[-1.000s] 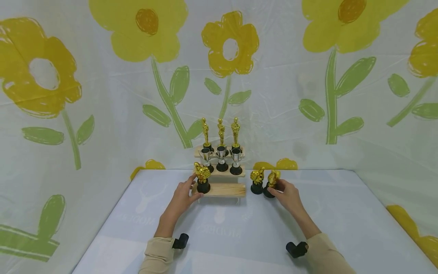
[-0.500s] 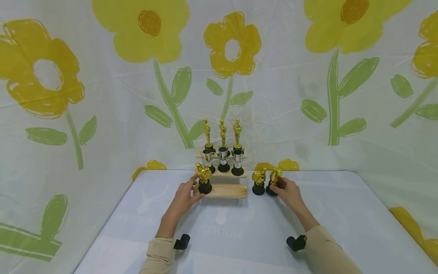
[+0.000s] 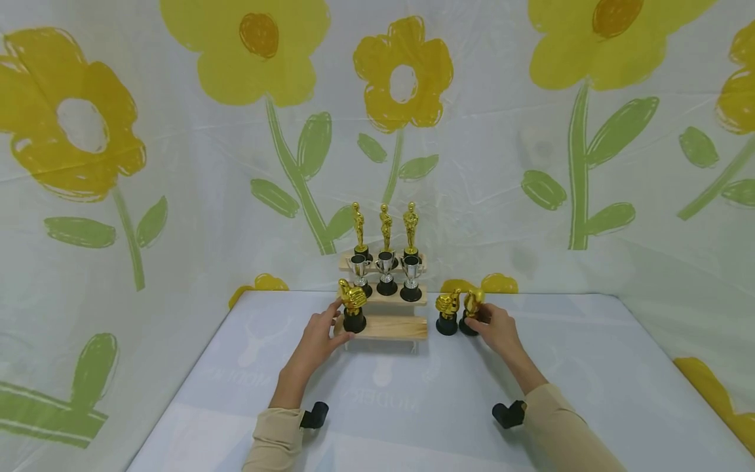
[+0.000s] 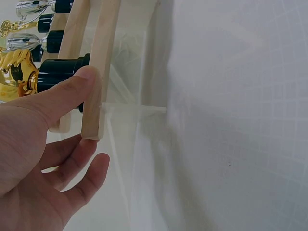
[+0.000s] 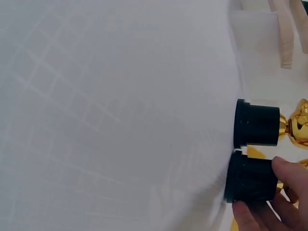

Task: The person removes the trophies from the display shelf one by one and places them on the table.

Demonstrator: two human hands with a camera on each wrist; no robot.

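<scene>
My left fingers point(image 4: 91, 180) pinch a gold thumbs-up trophy point(image 3: 354, 318), upright on the lowest shelf's point(image 3: 396, 327) left end, thumb against its black base. My right fingers point(image 5: 246, 217) grip the outer trophy point(image 5: 250, 178) on the desk point(image 3: 460, 393); the inner trophy point(image 3: 447, 322) stands just beside it, left of my hold.

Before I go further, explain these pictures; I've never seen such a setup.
No robot here: just a person's bare left hand and right hand. The wide picture comes from a camera on the head; the close ones from each wrist. On the table, a three-tier wooden rack holds gold statuettes on top, silver cups in the middle and a thumbs-up trophy on the bottom tier, held by the left hand. To its right stand a second thumbs-up trophy and a gold-topped trophy, held by the right hand.
</scene>
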